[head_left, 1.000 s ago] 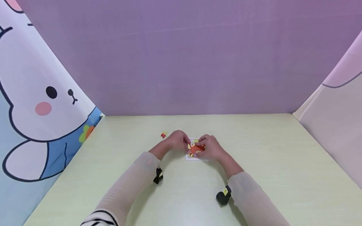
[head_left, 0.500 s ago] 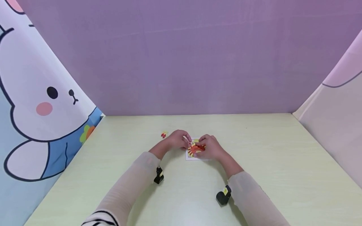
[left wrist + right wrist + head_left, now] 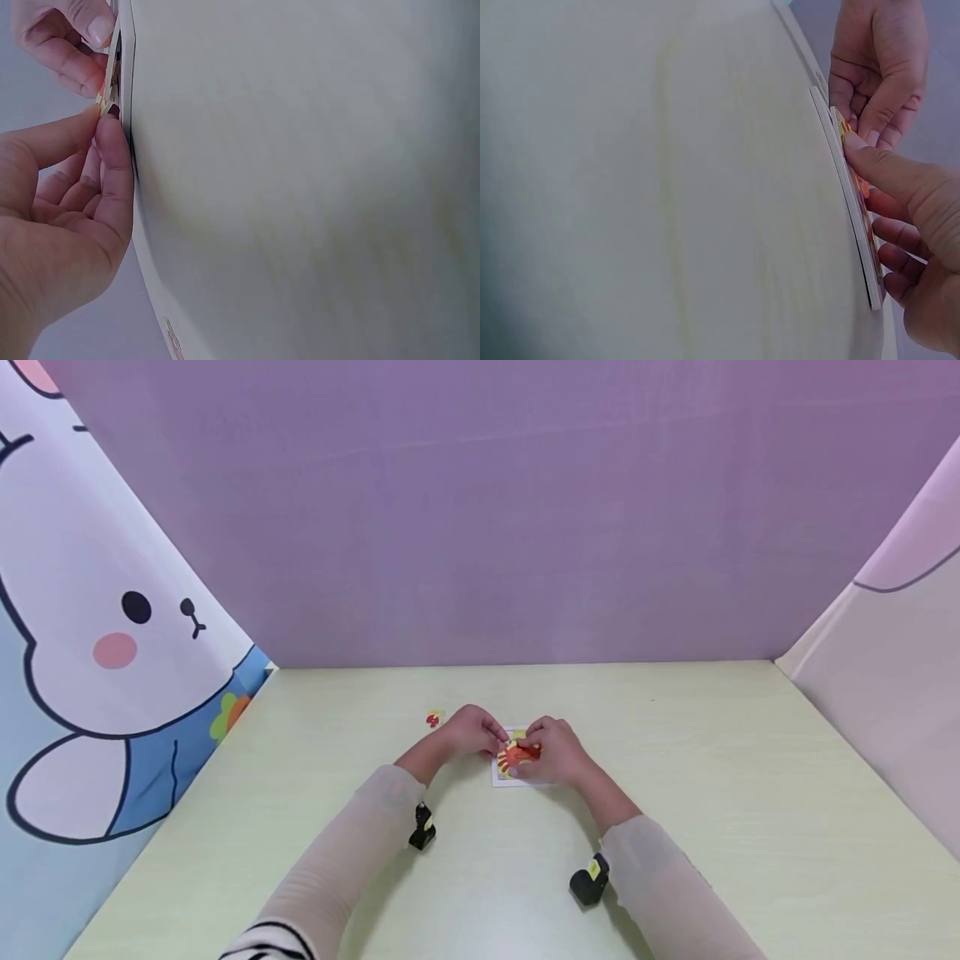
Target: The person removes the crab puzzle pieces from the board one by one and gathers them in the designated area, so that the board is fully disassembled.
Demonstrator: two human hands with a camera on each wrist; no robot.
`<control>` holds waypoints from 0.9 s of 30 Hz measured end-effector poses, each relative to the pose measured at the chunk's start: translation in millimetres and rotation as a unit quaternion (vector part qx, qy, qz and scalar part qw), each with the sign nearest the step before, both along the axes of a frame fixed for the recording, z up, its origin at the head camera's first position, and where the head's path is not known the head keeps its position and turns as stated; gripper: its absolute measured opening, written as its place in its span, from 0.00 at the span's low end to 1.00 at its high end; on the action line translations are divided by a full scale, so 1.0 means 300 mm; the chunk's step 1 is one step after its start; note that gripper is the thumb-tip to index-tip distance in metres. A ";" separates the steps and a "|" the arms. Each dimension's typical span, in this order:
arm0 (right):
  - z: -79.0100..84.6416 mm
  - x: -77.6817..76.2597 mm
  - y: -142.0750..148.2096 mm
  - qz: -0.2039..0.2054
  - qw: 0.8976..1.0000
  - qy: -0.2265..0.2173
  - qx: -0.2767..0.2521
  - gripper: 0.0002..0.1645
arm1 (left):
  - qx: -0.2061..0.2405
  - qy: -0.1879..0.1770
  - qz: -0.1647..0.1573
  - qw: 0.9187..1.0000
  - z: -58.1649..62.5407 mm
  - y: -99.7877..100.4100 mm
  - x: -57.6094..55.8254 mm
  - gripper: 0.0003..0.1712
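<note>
A small picture puzzle (image 3: 517,756) with an orange and yellow picture lies on the table in its white-edged tray (image 3: 513,782). My left hand (image 3: 470,732) is at the tray's left side. Thumb and forefinger pinch a small piece (image 3: 107,105) at the picture's edge, mostly covered by the fingertips. From the right, my right hand (image 3: 558,752) reaches over the picture. Its thumb and fingers grip an orange puzzle piece (image 3: 865,186) at the picture's surface, and the hand hides the tray's right part. Both hands' fingertips almost meet.
A loose red and yellow puzzle piece (image 3: 433,719) lies beyond the left wrist. Black wrist devices (image 3: 423,827) hang beneath both sleeves. The pale table (image 3: 712,777) ends at a purple back wall (image 3: 525,527), with printed cloth (image 3: 112,610) at the left.
My left fingers have shifted slightly at the picture's upper left edge. The right hand has moved a little left with the orange piece. The loose piece stays put.
</note>
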State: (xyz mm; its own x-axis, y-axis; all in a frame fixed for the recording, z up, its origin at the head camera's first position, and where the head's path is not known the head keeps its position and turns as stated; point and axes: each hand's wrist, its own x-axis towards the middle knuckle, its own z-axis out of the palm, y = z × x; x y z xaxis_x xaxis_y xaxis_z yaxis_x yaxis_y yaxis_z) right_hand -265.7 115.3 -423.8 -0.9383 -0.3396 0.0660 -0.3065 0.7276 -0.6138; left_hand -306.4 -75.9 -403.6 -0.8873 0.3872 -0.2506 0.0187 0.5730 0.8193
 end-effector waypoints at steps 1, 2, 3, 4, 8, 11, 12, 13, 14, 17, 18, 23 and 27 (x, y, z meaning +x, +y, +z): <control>0.001 0.000 -0.002 -0.004 1.000 -0.003 -0.001 0.31 | 0.003 -0.002 0.002 1.000 0.000 0.000 -0.001 0.05; 0.002 -0.001 -0.003 -0.007 1.000 -0.005 -0.001 0.31 | 0.005 -0.004 0.004 1.000 0.000 0.001 -0.001 0.05; 0.003 -0.002 -0.005 -0.010 1.000 -0.008 0.000 0.31 | 0.007 -0.006 0.005 1.000 0.000 0.001 -0.002 0.05; 0.004 -0.002 -0.007 -0.012 1.000 -0.013 0.001 0.31 | 0.008 -0.008 0.007 1.000 -0.001 0.001 -0.003 0.05; 0.010 -0.001 -0.014 -0.017 0.999 -0.026 0.006 0.31 | 0.020 -0.025 0.017 0.999 -0.006 0.002 -0.010 0.04; 0.015 0.003 -0.018 -0.022 0.999 -0.032 0.006 0.31 | 0.032 -0.039 0.024 0.998 -0.011 0.001 -0.015 0.04; 0.017 0.004 -0.018 -0.023 0.999 -0.034 0.006 0.31 | 0.035 -0.043 0.026 0.998 -0.011 0.000 -0.016 0.04; 0.018 0.004 -0.019 -0.023 0.999 -0.036 0.005 0.30 | 0.040 -0.049 0.027 0.998 -0.011 -0.001 -0.017 0.04; 0.018 0.004 -0.019 -0.023 0.999 -0.035 0.005 0.30 | 0.044 -0.052 0.028 0.997 -0.012 -0.003 -0.017 0.05; 0.019 0.005 -0.019 -0.020 0.999 -0.032 0.005 0.30 | 0.065 -0.071 0.035 0.995 -0.013 -0.008 -0.017 0.06; 0.018 0.005 -0.019 -0.019 0.999 -0.030 0.004 0.30 | 0.072 -0.076 0.037 0.994 -0.013 -0.010 -0.016 0.06; 0.013 0.003 -0.016 -0.015 1.000 -0.024 0.008 0.30 | 0.089 -0.082 0.046 0.992 -0.019 -0.018 -0.016 0.08; 0.008 0.003 -0.010 -0.006 1.000 -0.017 0.015 0.30 | 0.075 -0.056 0.046 0.995 -0.026 -0.022 -0.018 0.07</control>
